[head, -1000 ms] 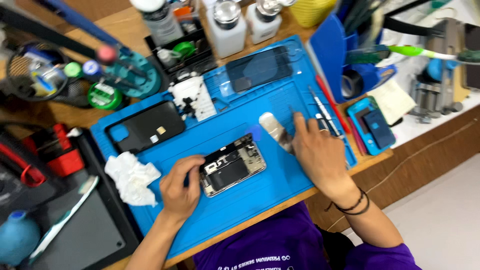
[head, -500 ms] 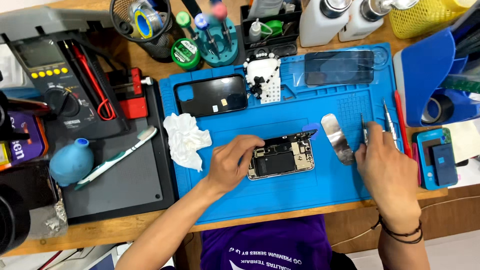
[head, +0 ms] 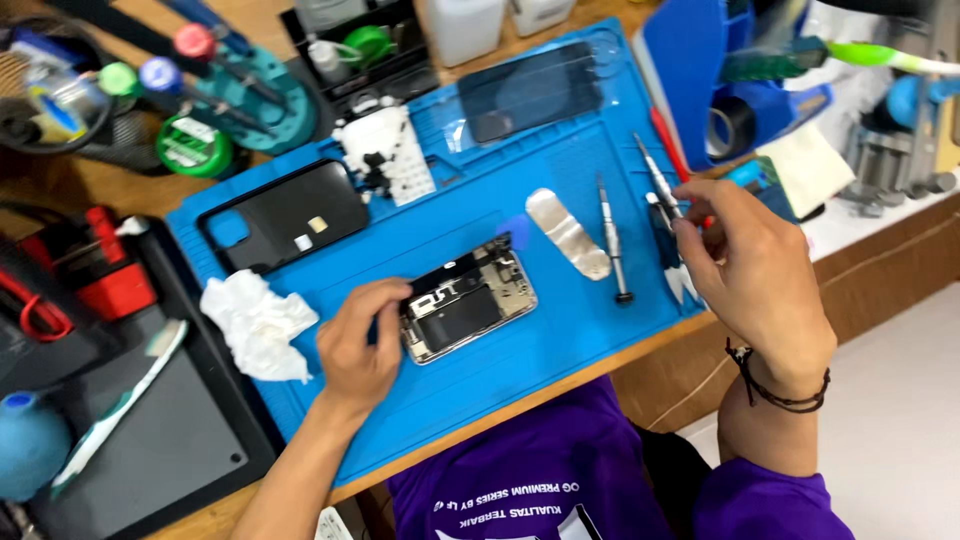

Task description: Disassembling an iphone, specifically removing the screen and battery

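The left hand [head: 358,345] is pinning the opened phone [head: 466,310] by its left edge on the blue mat [head: 520,390]; its fingertips are hiding that edge. The right hand [head: 755,270] is pinching tweezers [head: 664,190], tips blurred. A screwdriver [head: 611,240] is lying between them. The wooden bench [head: 880,240] is running out of frame.

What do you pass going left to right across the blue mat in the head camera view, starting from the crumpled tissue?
Crumpled white tissue → left hand → opened phone body → silver metal strip → screwdriver → right hand, fingertips at the tools by the blue mat's right edge.
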